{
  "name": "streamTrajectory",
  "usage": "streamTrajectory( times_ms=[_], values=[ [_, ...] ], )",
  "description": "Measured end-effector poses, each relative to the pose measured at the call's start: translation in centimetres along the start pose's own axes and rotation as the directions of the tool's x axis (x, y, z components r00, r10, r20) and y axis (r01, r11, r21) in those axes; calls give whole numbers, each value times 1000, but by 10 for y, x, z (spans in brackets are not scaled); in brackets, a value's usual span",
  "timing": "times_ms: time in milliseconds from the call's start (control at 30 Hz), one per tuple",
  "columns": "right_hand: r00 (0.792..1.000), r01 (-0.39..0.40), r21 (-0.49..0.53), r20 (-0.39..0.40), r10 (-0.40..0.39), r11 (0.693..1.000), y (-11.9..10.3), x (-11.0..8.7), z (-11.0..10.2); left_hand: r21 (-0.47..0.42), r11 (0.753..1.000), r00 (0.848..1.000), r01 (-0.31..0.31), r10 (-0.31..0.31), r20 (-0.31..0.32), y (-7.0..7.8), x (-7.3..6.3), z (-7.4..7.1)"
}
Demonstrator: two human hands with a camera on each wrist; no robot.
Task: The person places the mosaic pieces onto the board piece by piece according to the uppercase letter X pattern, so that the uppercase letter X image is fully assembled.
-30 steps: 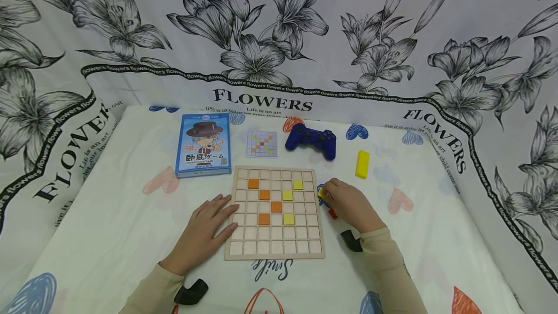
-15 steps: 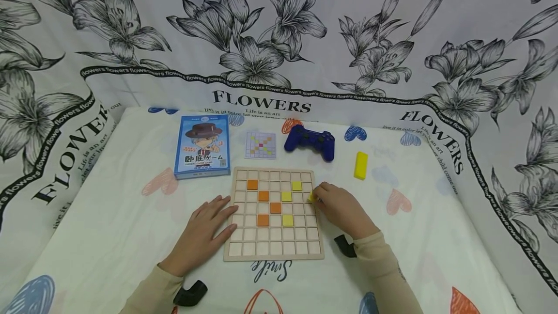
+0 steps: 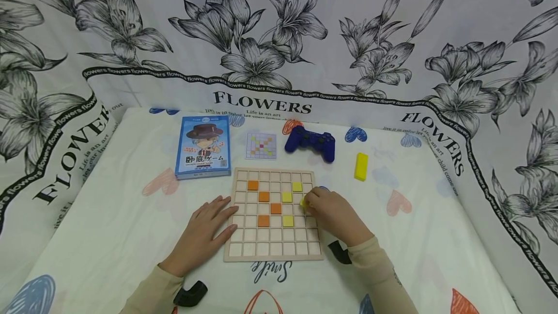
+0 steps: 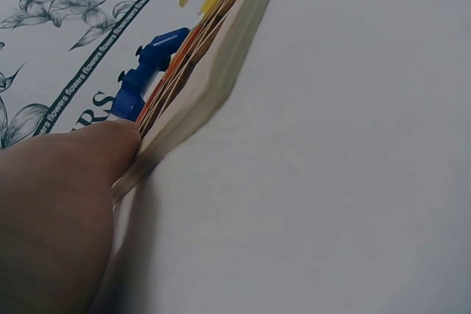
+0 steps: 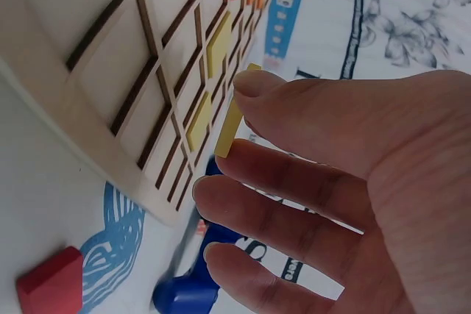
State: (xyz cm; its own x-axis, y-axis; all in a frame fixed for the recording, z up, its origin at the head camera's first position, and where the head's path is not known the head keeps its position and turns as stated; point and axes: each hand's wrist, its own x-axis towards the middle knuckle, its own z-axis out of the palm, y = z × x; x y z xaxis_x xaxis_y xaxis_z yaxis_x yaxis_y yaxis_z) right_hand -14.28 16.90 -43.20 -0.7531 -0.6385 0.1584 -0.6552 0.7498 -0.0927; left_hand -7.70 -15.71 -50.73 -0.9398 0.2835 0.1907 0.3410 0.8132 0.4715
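A wooden grid board [image 3: 251, 248] lies flat, with several orange tiles [image 3: 253, 185] and three yellow tiles [image 3: 297, 186] sitting in its cells. My left hand [image 3: 205, 227] rests at the board's left edge with fingers spread; in the left wrist view its thumb [image 4: 103, 152] lies against the board's side. Over the right part of the board, my right hand [image 3: 333, 214] pinches another yellow tile [image 5: 231, 126] on edge between thumb and forefinger, the other fingers loosely bent. A red tile [image 5: 51, 284] lies on the cloth beside the board, hidden behind the right hand in the head view.
Beyond the board stand a blue game box [image 3: 203, 147], a small pattern card [image 3: 261, 146] and a blue game controller [image 3: 310, 144]. A yellow block [image 3: 361, 166] lies to the back right. Black curved pieces [image 3: 190, 293] sit by both sleeves. Flower-printed cloth [image 3: 279, 38] rises behind.
My right hand has moved left from beside the board to over its right-hand cells, carrying the yellow tile. The left hand has stayed at the board's left edge.
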Motion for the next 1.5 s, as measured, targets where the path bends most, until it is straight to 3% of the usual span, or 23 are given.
streamTrajectory(
  times_ms=[333, 567, 833, 1067, 1500],
  values=[
    [998, 67, -72, 8, -67, 995, -14, 3, 0, -3, 1000, 1000, 8, -8, -3, 2, -3, 1],
    [994, 68, -2, 82, -68, 998, -25, 9, 0, 10, 1000, 1000, 10, -10, -5, 0, -3, 2],
    [989, 108, -22, 103, -105, 994, -39, 13, 3, 16, 1000, 1000, 8, -7, -7, -1, -3, 3],
    [978, 130, -27, 165, -124, 991, -51, 18, 8, 12, 1000, 1000, -7, 8, -19, -2, -3, 2],
    [957, 246, -68, 173, -232, 967, -79, 26, 15, 0, 1000, 1000, -16, 16, -14, -1, -1, -1]
  ],
)
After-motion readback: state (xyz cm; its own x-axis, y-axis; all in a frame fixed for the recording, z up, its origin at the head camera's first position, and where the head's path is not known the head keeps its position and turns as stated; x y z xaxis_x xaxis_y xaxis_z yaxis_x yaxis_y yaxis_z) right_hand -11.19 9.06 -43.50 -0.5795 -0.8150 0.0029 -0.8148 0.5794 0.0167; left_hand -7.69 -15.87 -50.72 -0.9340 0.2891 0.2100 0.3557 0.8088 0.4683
